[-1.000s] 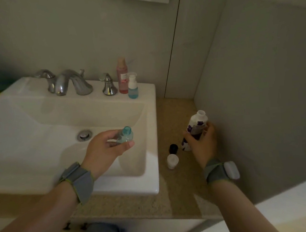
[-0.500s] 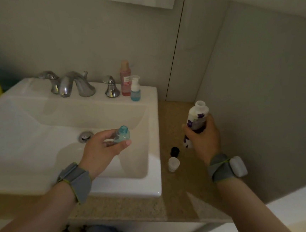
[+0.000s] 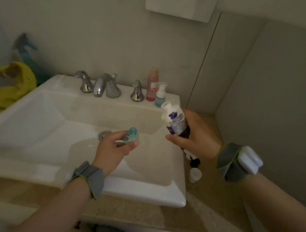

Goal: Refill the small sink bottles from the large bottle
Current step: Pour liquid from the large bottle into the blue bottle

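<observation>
My left hand [image 3: 114,147] grips a small teal bottle [image 3: 131,135] over the white sink basin [image 3: 38,129], its open neck pointing up and right. To its right my right hand [image 3: 196,132] grips the large white bottle with purple flowers [image 3: 176,122], uncapped and tilted with its mouth up and left, over the sink's right rim. A gap separates the two bottle mouths. On the sink's back ledge stand a pink bottle [image 3: 152,85] and a small blue bottle with a white top [image 3: 160,94].
A black cap [image 3: 195,161] and a white cap [image 3: 195,174] lie on the speckled counter right of the sink. A chrome faucet [image 3: 105,85] with two handles stands at the back. A yellow cloth [image 3: 7,89] lies at the far left. A wall closes in on the right.
My right hand has lifted the large bottle off the counter and carried it left toward the small teal bottle. My left hand has stayed over the basin.
</observation>
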`<action>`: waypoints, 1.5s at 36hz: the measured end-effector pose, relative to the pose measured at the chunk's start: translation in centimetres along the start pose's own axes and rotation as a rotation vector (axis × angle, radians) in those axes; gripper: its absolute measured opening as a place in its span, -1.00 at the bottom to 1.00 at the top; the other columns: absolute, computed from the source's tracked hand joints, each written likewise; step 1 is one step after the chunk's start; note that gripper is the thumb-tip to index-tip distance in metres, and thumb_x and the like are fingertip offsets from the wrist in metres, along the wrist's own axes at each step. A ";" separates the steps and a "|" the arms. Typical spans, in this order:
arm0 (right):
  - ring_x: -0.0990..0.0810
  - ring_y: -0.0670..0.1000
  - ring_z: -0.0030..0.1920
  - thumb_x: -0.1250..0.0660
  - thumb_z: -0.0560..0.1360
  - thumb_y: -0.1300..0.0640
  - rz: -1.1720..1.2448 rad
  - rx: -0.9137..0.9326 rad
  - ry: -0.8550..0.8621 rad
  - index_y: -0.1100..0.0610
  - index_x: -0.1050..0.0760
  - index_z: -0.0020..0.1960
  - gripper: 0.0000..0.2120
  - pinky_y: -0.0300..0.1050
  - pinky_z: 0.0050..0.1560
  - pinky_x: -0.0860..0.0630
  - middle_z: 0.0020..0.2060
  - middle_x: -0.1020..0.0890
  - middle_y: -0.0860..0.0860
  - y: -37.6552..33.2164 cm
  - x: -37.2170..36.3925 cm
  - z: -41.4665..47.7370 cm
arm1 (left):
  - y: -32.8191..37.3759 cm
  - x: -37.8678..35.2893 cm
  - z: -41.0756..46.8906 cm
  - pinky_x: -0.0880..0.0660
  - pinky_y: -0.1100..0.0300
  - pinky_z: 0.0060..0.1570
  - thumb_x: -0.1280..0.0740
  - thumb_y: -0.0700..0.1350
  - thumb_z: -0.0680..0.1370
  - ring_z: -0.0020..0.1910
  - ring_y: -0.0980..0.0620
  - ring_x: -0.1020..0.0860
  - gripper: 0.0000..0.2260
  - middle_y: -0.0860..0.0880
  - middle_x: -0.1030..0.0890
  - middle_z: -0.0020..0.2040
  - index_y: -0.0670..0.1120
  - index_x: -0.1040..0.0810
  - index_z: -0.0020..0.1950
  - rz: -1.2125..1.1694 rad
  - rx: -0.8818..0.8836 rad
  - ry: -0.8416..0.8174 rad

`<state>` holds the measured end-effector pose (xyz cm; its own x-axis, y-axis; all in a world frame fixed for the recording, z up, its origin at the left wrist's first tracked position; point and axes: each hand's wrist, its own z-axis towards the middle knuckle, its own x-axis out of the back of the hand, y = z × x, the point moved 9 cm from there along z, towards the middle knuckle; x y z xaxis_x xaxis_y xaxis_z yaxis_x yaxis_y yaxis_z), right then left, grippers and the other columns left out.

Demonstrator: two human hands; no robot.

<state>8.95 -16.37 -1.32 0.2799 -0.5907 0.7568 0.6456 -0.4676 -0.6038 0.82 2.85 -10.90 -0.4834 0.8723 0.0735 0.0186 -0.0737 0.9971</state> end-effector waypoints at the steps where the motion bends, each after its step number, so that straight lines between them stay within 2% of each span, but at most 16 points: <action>1: -0.43 -0.06 0.21 -0.41 0.42 -0.09 -0.034 0.010 -0.039 -0.03 -0.26 0.38 -0.39 -0.12 0.20 -0.41 0.22 -0.44 -0.02 -0.2 -0.6 0.3 | -0.3 0.1 0.0 -0.53 0.29 -0.33 -0.48 -0.19 0.41 -0.28 0.07 -0.56 -0.78 0.18 -0.60 -0.22 -0.02 -0.61 0.03 0.009 -0.002 -0.009; 3: -0.42 -0.02 0.23 -0.40 0.41 -0.13 -0.093 0.033 -0.102 -0.02 -0.21 0.42 -0.33 -0.03 0.24 -0.42 0.24 -0.43 0.00 -0.8 -1.6 0.7 | -0.7 0.1 -0.2 -0.51 0.28 -0.33 -0.52 -0.15 0.39 -0.26 0.05 -0.55 -0.78 0.19 -0.62 -0.23 0.07 -0.61 -0.03 0.020 -0.007 -0.028; 5: -0.40 0.00 0.25 -0.40 0.41 -0.12 -0.133 0.041 -0.154 -0.01 -0.17 0.44 -0.29 -0.01 0.27 -0.40 0.27 -0.41 0.01 -1.1 -2.4 1.2 | -1.0 0.2 -0.1 -0.50 0.21 -0.27 -0.55 -0.10 0.35 -0.25 0.04 -0.53 -0.76 0.05 -0.60 -0.11 0.12 -0.61 -0.06 0.042 -0.022 -0.036; 7: -0.38 -0.02 0.27 -0.41 0.42 -0.10 -0.174 0.048 -0.198 0.00 -0.14 0.46 -0.27 -0.06 0.30 -0.38 0.30 -0.39 0.00 -1.3 -2.8 1.5 | -1.1 0.0 -0.1 -0.47 0.14 -0.22 -0.54 -0.07 0.35 -0.25 0.03 -0.52 -0.77 -0.13 -0.59 -0.02 0.09 -0.63 -0.03 0.065 -0.028 -0.047; 9: -0.36 -0.02 0.29 -0.41 0.42 -0.09 -0.226 0.060 -0.230 0.02 -0.12 0.47 -0.25 -0.09 0.32 -0.35 0.32 -0.37 0.00 -1.5 -3.1 1.8 | -1.2 -0.1 -0.1 -0.47 0.09 -0.20 -0.54 -0.06 0.35 -0.24 0.02 -0.52 -0.74 -0.18 -0.60 0.03 0.05 -0.64 0.01 0.062 -0.025 -0.053; 12: -0.39 0.01 0.24 -0.42 0.41 -0.09 -0.309 0.080 -0.266 0.02 -0.15 0.46 -0.27 -0.10 0.27 -0.37 0.27 -0.40 0.01 -1.5 -3.4 2.1 | -1.0 -0.1 -0.1 -0.46 0.17 -0.22 -0.54 -0.04 0.34 -0.26 0.05 -0.51 -0.74 -0.12 -0.60 -0.02 0.06 -0.63 0.00 0.065 -0.028 -0.047; 16: -0.42 0.02 0.14 -0.41 0.41 -0.10 -0.413 0.111 -0.318 -0.01 -0.18 0.42 -0.32 -0.04 0.19 -0.42 0.17 -0.43 0.01 -1.5 -4.0 2.3 | -0.8 -0.2 0.0 -0.46 0.23 -0.22 -0.51 -0.16 0.39 -0.24 0.06 -0.53 -0.78 -0.09 -0.58 -0.05 0.09 -0.61 -0.04 0.083 -0.066 -0.047; 20: -0.43 0.02 0.11 -0.41 0.41 -0.10 -0.436 0.128 -0.332 -0.01 -0.21 0.41 -0.33 -0.04 0.16 -0.43 0.14 -0.45 0.01 -1.5 -4.3 2.5 | -0.9 -0.1 0.0 -0.49 0.23 -0.18 -0.53 -0.01 0.30 -0.21 0.05 -0.55 -0.67 -0.15 -0.61 0.03 0.03 -0.63 0.03 0.084 -0.070 -0.037; 25: -0.43 0.03 0.11 -0.42 0.40 -0.09 -0.461 0.134 -0.342 -0.01 -0.23 0.40 -0.35 -0.02 0.15 -0.43 0.14 -0.46 0.02 -1.6 -4.5 2.7 | -0.8 0.1 0.0 -0.47 0.39 -0.20 -0.52 -0.16 0.38 -0.23 0.10 -0.56 -0.70 -0.17 -0.58 0.09 0.02 -0.62 0.08 0.068 -0.091 -0.019; 28: -0.43 0.04 0.12 -0.43 0.40 -0.08 -0.465 0.149 -0.356 0.00 -0.23 0.40 -0.35 -0.02 0.15 -0.42 0.14 -0.46 0.03 -1.8 -4.6 2.8 | -0.7 0.1 -0.1 -0.52 0.32 -0.15 -0.54 -0.16 0.37 -0.23 0.10 -0.59 -0.68 -0.11 -0.60 0.07 0.01 -0.61 0.09 0.064 -0.100 -0.021; 32: -0.43 0.04 0.13 -0.43 0.40 -0.07 -0.481 0.152 -0.364 0.00 -0.24 0.40 -0.35 -0.03 0.16 -0.42 0.16 -0.46 0.03 -1.9 -4.6 2.9 | -0.8 0.4 -0.2 -0.57 0.07 -0.09 -0.57 -0.06 0.27 -0.20 0.02 -0.61 -0.62 0.02 -0.60 -0.02 0.02 -0.55 0.02 0.028 -0.085 0.016; 35: -0.44 0.05 0.12 -0.43 0.40 -0.06 -0.494 0.159 -0.367 0.00 -0.24 0.39 -0.35 -0.04 0.15 -0.42 0.15 -0.46 0.03 -1.9 -4.4 3.0 | -0.6 0.4 -0.3 -0.57 0.02 -0.08 -0.57 -0.13 0.32 -0.18 -0.02 -0.62 -0.69 0.02 -0.58 -0.03 -0.01 -0.52 -0.04 0.033 -0.103 0.013; 43: -0.44 0.06 0.11 -0.44 0.39 -0.05 -0.554 0.195 -0.371 0.01 -0.26 0.39 -0.36 -0.07 0.11 -0.40 0.13 -0.47 0.03 -2.4 -4.1 3.1 | 0.0 0.3 -0.5 -0.53 0.27 -0.18 -0.54 -0.19 0.35 -0.23 0.12 -0.59 -0.73 0.07 -0.58 -0.08 -0.04 -0.54 -0.04 -0.005 -0.129 0.013; 47: -0.44 0.07 0.12 -0.42 0.40 -0.05 -0.594 0.208 -0.379 0.02 -0.25 0.39 -0.36 -0.05 0.13 -0.41 0.14 -0.47 0.04 -2.6 -3.9 3.3 | 0.1 0.3 -0.5 -0.52 0.30 -0.20 -0.53 -0.19 0.36 -0.24 0.14 -0.58 -0.73 0.05 -0.58 -0.07 -0.05 -0.54 -0.03 0.000 -0.135 0.018; 50: -0.44 0.09 0.11 -0.42 0.40 -0.03 -0.622 0.220 -0.386 0.04 -0.25 0.39 -0.36 0.02 0.13 -0.43 0.13 -0.46 0.06 -2.6 -3.9 3.3 | 0.0 0.3 -0.5 -0.53 0.26 -0.19 -0.54 -0.18 0.35 -0.24 0.12 -0.58 -0.73 0.09 -0.57 -0.08 -0.01 -0.54 -0.05 0.007 -0.130 0.020; 54: -0.43 0.08 0.10 -0.40 0.42 -0.02 -0.650 0.235 -0.395 0.04 -0.25 0.39 -0.39 0.01 0.11 -0.42 0.12 -0.45 0.06 -2.7 -3.8 3.3 | 0.2 0.3 -0.6 -0.53 0.23 -0.19 -0.54 -0.19 0.34 -0.25 0.12 -0.57 -0.72 0.12 -0.57 -0.09 0.01 -0.54 -0.06 0.021 -0.136 0.024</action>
<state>8.49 -10.64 -1.71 -0.0015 0.0507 0.9987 0.8868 -0.4615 0.0248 0.17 2.87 -10.73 -0.5050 0.8582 0.0919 -0.0889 -0.1576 0.9835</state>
